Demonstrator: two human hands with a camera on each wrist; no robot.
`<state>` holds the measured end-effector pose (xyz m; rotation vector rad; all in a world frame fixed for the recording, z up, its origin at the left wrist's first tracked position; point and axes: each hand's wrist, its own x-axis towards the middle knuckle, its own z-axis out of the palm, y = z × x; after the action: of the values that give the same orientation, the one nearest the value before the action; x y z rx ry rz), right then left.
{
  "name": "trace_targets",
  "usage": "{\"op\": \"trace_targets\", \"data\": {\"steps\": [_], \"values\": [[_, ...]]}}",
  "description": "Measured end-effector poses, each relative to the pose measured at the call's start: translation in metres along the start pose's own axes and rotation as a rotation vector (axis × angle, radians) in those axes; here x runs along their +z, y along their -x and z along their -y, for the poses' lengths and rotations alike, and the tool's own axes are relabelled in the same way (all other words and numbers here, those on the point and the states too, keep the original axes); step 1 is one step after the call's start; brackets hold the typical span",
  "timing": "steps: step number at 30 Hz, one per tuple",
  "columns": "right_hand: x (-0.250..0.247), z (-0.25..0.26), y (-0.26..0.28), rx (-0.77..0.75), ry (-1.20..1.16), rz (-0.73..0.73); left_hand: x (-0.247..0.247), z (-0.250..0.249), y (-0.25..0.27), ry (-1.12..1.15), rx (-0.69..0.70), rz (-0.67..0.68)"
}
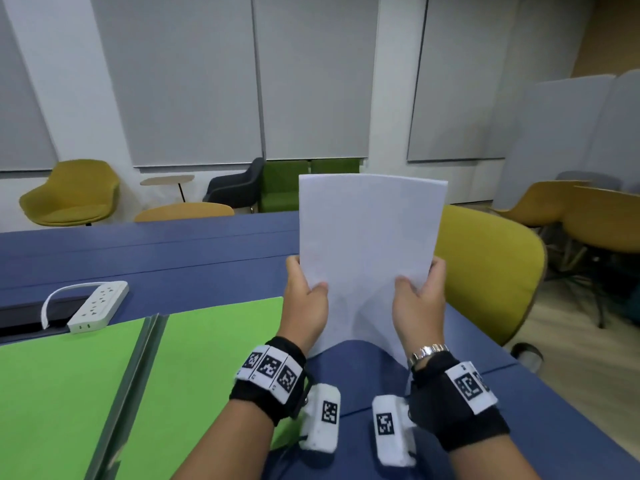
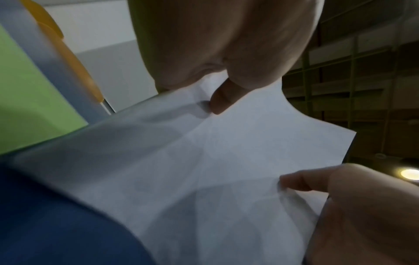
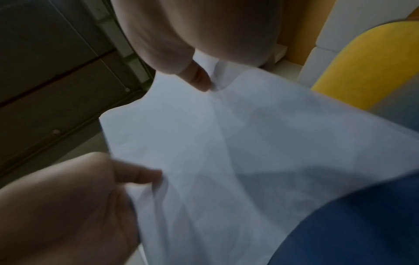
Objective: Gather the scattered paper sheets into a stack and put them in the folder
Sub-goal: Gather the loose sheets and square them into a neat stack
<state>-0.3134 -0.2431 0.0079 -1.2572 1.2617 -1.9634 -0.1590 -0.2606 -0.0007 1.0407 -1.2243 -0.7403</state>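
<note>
A stack of white paper sheets (image 1: 367, 251) stands upright on its lower edge above the blue table (image 1: 173, 251). My left hand (image 1: 304, 292) pinches its left edge, thumb in front. My right hand (image 1: 420, 292) pinches the right edge the same way. The left wrist view shows the paper stack (image 2: 226, 161) with my left thumb pressed on it and the right hand (image 2: 340, 197) at the lower right. In the right wrist view the paper stack (image 3: 226, 152) fills the middle, with the left hand (image 3: 68, 206) at the lower left. An open green folder (image 1: 86, 375) lies flat to the left of the sheets.
A white power strip (image 1: 98, 306) lies on the table beyond the folder, by a cable slot. A yellow-green chair (image 1: 491, 271) stands close to the table's right edge. More chairs (image 1: 72, 192) stand along the far wall and at the right.
</note>
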Motion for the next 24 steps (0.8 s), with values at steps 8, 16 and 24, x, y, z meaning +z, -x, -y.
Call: {"op": "trace_targets", "data": {"steps": [8,16,24], "values": [[-0.016,-0.017,-0.018,0.112,-0.019,0.055,-0.004,0.018,-0.010,0.120,-0.162,0.070],[-0.021,-0.011,-0.022,0.121,-0.061,0.051,-0.010,0.013,-0.017,0.125,-0.130,0.145],[-0.022,-0.020,-0.020,0.242,-0.045,0.112,-0.018,0.026,-0.016,0.114,-0.220,0.200]]}}
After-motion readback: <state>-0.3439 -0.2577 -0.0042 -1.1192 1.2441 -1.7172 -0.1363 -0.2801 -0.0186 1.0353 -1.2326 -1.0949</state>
